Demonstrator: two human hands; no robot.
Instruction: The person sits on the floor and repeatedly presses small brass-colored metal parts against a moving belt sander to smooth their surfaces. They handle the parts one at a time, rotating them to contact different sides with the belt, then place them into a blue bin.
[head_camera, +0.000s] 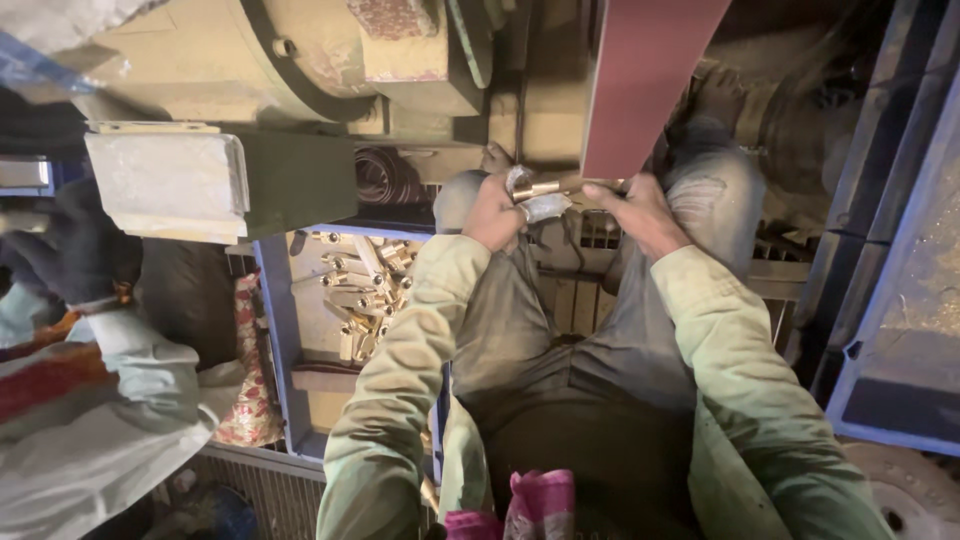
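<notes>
Small brass fitting (537, 188) (shiny, cylindrical).

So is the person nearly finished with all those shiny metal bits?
Hard to say what's finished; no done pile shows. In hand: both hands, left hand and right hand, hold one brass piece against the reddish belt. Left: many brass pieces lie in the blue tray.

Shallow blue-rimmed tray (272, 330) at person's left holds heap of brass fittings (365, 290), bunched toward far right corner; near end bare, pale bottom showing.
</notes>
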